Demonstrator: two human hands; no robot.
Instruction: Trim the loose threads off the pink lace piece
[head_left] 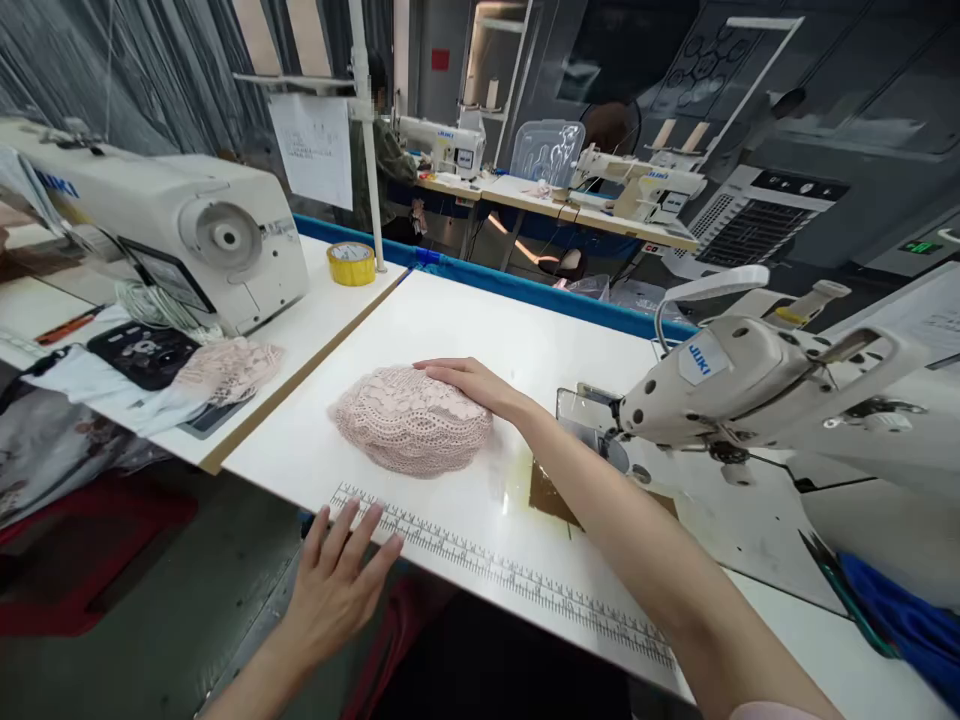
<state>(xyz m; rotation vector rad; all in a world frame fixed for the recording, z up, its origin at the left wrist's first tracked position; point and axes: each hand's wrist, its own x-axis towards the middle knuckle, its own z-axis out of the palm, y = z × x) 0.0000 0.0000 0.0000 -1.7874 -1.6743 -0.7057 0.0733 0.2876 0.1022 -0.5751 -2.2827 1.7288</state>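
Head view: rounded pile of pale pink openwork lace (411,420) on white worktable (525,330), under flat, spread fingers (439,368) of right hand (472,382), pressed not gripped. Left hand (334,580) open, fingers splayed, fingertips over printed ruler strip (495,570) at table's near edge, holding nothing. Needle area of white sewing machine (750,385) hard to make out.

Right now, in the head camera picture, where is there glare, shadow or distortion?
Head view: soft glare lies on the glossy white table beside the pink lace pile under the right hand; the left hand casts only a faint shadow; straight edges bow near the frame borders; the far white sewing machines look soft.
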